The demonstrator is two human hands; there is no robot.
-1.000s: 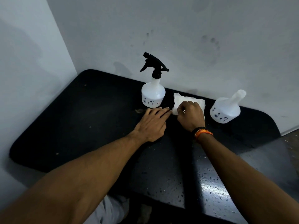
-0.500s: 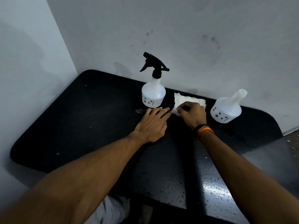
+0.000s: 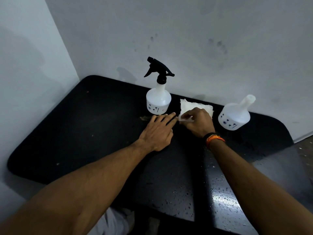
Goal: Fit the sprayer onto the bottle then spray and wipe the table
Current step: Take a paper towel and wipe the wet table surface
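A white bottle [image 3: 158, 103] with a black sprayer [image 3: 159, 70] fitted on its neck stands upright at the back of the black table [image 3: 84, 126]. Just right of it lies a white paper towel [image 3: 194, 106]. My right hand [image 3: 198, 122] rests over the towel and pinches its near left edge, lifting it slightly. My left hand [image 3: 159, 131] lies flat on the table with straight fingers, its fingertips touching the towel's left corner. A second white bottle [image 3: 234, 116] without a sprayer stands further right.
Water droplets [image 3: 220, 197] cover the near right part of the table. Grey walls close in behind and on the left. A small brownish smear [image 3: 144, 118] lies in front of the sprayer bottle. The table's right end is rounded.
My right hand has shifted slightly over the towel and now pinches up its near left edge. My left hand has stayed flat in place.
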